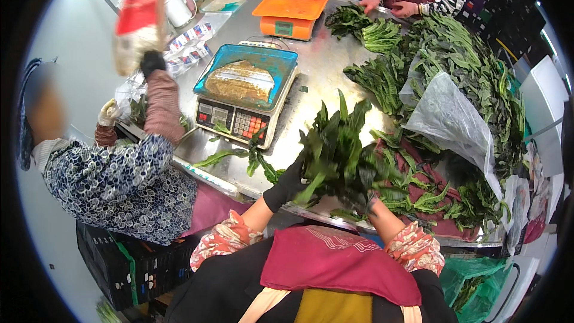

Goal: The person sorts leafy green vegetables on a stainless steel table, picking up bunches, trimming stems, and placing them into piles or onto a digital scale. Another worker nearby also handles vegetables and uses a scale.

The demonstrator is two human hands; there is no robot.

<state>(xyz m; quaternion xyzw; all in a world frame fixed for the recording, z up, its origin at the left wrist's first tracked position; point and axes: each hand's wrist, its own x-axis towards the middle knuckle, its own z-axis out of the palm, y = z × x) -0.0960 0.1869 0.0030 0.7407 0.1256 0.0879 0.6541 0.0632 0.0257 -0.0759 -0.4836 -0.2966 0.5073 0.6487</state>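
Observation:
A bunch of dark leafy greens [341, 149] is held up in front of me over the near edge of the metal table. My left hand [288, 186], in a black glove, is closed round the bunch's left side. On its other side is my right hand [362, 201], also black-gloved and mostly covered by leaves and blur; it grips the lower right of the bunch. Loose leaves [254, 158] lie left of my left hand, by a digital scale [245, 93] with a blue tray. More leaves lie on a dark red cloth [439, 227] at my right.
A large heap of greens [448, 66] fills the table's right side, partly under clear plastic [457, 125]. An orange scale [290, 12] stands at the back. At left, a co-worker's gloved hand [153, 63] holds a red-and-white package [139, 27]. Two people stand across the table.

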